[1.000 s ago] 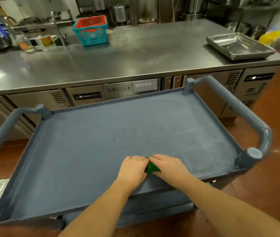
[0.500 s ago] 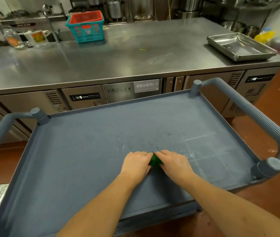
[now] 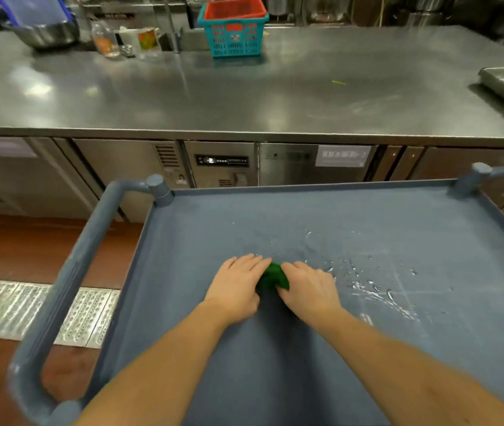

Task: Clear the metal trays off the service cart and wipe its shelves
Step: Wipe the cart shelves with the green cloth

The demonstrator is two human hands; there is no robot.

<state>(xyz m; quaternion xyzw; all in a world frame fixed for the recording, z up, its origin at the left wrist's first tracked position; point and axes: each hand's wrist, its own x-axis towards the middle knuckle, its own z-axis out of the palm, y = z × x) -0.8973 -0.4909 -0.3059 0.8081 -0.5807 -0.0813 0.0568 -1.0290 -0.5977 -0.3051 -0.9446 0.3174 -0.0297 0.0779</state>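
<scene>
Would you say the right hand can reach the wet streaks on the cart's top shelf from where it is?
Probably yes: the right hand grips the green cloth just left of the wet streaks, and only bare top shelf lies between them.

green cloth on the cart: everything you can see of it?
The green cloth is small, dark green, soft-looking and bunched into a wad, mostly hidden. It lies on the cart's grey-blue top shelf, near the middle. The left hand presses its left side with fairly straight fingers; the right hand curls over its right side. Water droplets glisten just to its right.
</scene>
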